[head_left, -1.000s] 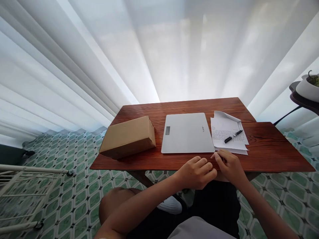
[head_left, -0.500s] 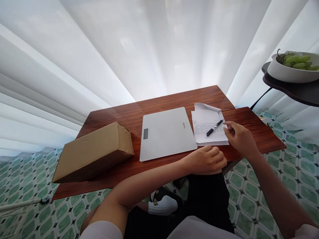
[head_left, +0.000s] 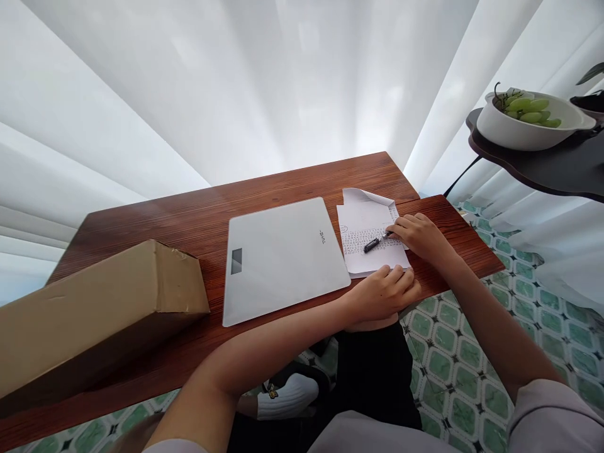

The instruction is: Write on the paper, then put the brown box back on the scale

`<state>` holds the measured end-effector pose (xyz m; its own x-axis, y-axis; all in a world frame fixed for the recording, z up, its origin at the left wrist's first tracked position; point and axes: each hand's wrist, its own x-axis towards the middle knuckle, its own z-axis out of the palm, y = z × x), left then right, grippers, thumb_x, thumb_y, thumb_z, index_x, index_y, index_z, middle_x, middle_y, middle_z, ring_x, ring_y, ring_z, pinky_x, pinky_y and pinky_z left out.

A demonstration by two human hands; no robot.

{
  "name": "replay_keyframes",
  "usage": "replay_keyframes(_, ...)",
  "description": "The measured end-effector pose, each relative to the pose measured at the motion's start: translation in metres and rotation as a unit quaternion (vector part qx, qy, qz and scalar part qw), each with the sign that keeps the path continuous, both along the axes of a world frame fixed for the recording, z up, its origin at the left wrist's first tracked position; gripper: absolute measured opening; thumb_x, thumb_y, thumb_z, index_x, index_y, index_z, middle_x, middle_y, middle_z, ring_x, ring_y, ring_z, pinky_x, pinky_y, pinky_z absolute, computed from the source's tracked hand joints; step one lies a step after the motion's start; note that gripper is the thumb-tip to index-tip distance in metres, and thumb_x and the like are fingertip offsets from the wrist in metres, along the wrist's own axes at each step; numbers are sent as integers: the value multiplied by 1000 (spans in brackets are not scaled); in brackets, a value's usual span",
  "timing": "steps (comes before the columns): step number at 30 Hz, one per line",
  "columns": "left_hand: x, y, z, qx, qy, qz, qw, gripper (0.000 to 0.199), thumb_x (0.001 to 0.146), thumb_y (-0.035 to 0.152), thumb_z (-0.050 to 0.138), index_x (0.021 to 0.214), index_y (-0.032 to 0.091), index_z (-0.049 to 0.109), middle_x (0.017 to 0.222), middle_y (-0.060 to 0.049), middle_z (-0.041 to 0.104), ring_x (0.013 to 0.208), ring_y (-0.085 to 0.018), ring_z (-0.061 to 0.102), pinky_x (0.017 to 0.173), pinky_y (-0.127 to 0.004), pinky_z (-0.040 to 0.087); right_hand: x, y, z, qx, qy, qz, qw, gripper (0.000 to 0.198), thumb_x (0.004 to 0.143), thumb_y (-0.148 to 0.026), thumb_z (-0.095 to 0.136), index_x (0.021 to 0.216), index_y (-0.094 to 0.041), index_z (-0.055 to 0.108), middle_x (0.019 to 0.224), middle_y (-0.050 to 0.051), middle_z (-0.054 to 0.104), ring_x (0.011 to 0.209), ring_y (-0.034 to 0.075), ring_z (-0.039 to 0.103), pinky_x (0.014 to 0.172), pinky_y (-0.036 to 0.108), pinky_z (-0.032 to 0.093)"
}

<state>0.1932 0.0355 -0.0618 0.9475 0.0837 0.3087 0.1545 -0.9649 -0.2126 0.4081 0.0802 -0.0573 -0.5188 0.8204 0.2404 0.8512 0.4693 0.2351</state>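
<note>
A black pen [head_left: 375, 243] lies slanted over white paper [head_left: 361, 217] covered partly in rows of small characters. My right hand [head_left: 419, 237] is closed on the pen's far right end, its fingers over the paper's right edge. At the paper's lower edge rests my left hand [head_left: 384, 290], fingers loosely bent and slightly apart, holding nothing I can see; its palm side is hidden. Just left of the paper sits a flat white scale [head_left: 285, 258] with a small grey display, its right edge close beside the paper.
A brown cardboard box [head_left: 108, 308] takes up the left of the wooden table [head_left: 264, 189]. At right, a white bowl [head_left: 519, 133] of green grapes [head_left: 526, 108] stands on a dark shelf [head_left: 557, 168]. White curtains [head_left: 283, 82] hang behind the table.
My right hand has moved inward onto the pen and closed on its end. The left hand's fingers have loosened at the paper's lower edge. The whole view has shifted, bringing the box further left.
</note>
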Motion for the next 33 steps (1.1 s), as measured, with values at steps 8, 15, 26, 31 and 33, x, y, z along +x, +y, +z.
replay_keyframes(8, -2, -1, 0, -67, 11, 9, 998, 28, 100, 14, 32, 117, 12, 53, 118, -14, 57, 89, -21, 52, 71, -35, 38, 5, -5, -2, 120, 121, -61, 984, 16, 103, -27, 44, 97, -17, 55, 81, 7, 62, 75, 22, 56, 72, 35, 41)
replay_keyframes(15, -2, 1, -2, -87, 5, 23, 996, 24, 100, 18, 35, 114, 11, 54, 112, -14, 57, 90, -23, 50, 71, -36, 38, -11, -27, -14, 106, 510, -168, 837, 27, 88, -36, 62, 77, -24, 40, 64, -3, 51, 50, 13, 48, 52, 29, 39)
replay_keyframes(26, 0, 0, -5, -123, -7, 99, 987, 36, 95, 23, 42, 126, 6, 50, 102, -11, 54, 87, -23, 48, 65, -37, 37, -19, -25, -13, -218, 608, -149, 749, 38, 87, -54, 61, 69, -22, 52, 55, 0, 61, 44, 15, 56, 44, 28, 46)
replay_keyframes(31, 1, 1, -9, -152, -2, 124, 980, 34, 93, 23, 43, 123, 10, 53, 105, -12, 55, 87, -23, 49, 64, -36, 38, -21, -25, -12, -210, 575, -148, 777, 34, 89, -46, 60, 68, -23, 48, 46, -5, 52, 36, 12, 47, 39, 26, 38)
replay_keyframes(33, 2, 1, -10, -153, -4, 132, 979, 35, 92, 24, 45, 123, 10, 53, 113, -15, 56, 89, -24, 50, 67, -36, 40, -21, -25, -11, -229, 569, -144, 776, 30, 93, -44, 54, 71, -23, 51, 46, -5, 54, 35, 13, 47, 38, 26, 39)
